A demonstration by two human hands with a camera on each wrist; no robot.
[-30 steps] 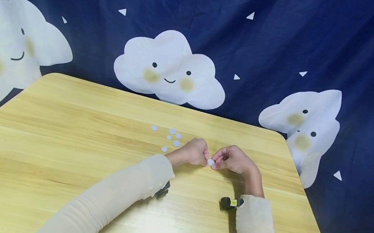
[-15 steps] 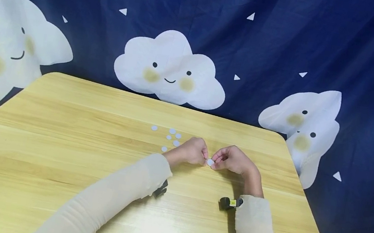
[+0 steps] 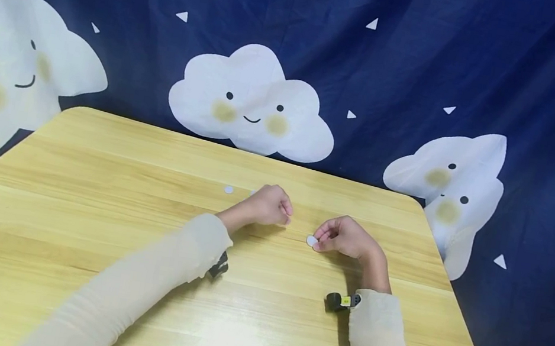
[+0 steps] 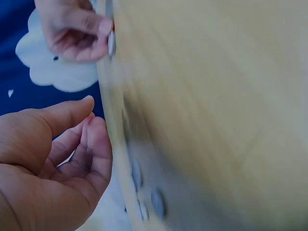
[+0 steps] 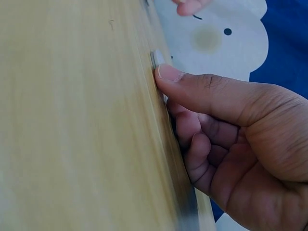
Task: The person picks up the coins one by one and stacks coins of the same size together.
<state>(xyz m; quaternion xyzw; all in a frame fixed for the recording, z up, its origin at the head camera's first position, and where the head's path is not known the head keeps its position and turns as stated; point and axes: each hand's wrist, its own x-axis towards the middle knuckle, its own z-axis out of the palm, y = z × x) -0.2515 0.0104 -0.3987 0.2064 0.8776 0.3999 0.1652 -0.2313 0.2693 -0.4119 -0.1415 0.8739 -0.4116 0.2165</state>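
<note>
My right hand (image 3: 348,237) is low over the table, its thumb and fingers pinching a small pale round disc (image 3: 311,241) by the edge. In the right wrist view the disc (image 5: 157,58) shows just beyond the thumb tip. My left hand (image 3: 268,204) hovers to the left of it, fingers loosely curled. In the left wrist view a small gap shows between its thumb and index finger, with nothing held. Below that hand several loose discs (image 4: 158,202) lie on the table. In the head view the left hand hides most of them, but one pale disc (image 3: 229,190) stays visible.
The light wood-grain table (image 3: 88,216) has rounded far corners. Behind it hangs a dark blue cloth (image 3: 379,68) printed with smiling clouds. Black wrist cameras (image 3: 339,303) stick out from both beige sleeves.
My left hand has drawn away from the pinched disc, moving left and up over the loose discs, and now covers most of them. The right hand has stayed in place.
</note>
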